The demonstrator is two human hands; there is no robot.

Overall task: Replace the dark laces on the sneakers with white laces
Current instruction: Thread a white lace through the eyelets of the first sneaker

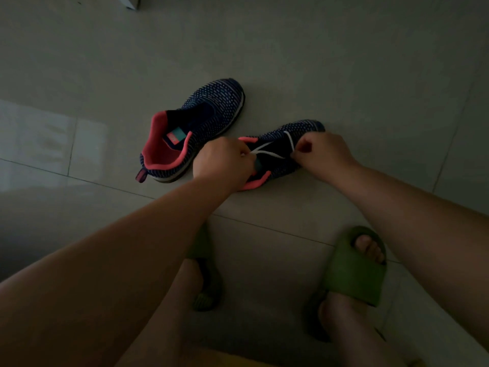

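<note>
Dim grey floor tiles (291, 62) carry two dark knit sneakers with pink collars, lying side by side before a person in green slippers (354, 266). Left sneaker (201, 125) shows no lace at all, dark or white, so by appearance its old lace is out and relacing is still to come. Right sneaker (280, 152) carries a white lace (267, 152) crossed over its tongue; how many eyelets are filled cannot be told. Left hand (225, 161) has its grip curled round one lace end near the collar; right hand (321, 151) pinches the other run just beside the forefoot. Both strands stretch taut between the hands, directly above the shoe. No dark laces are visible.
</note>
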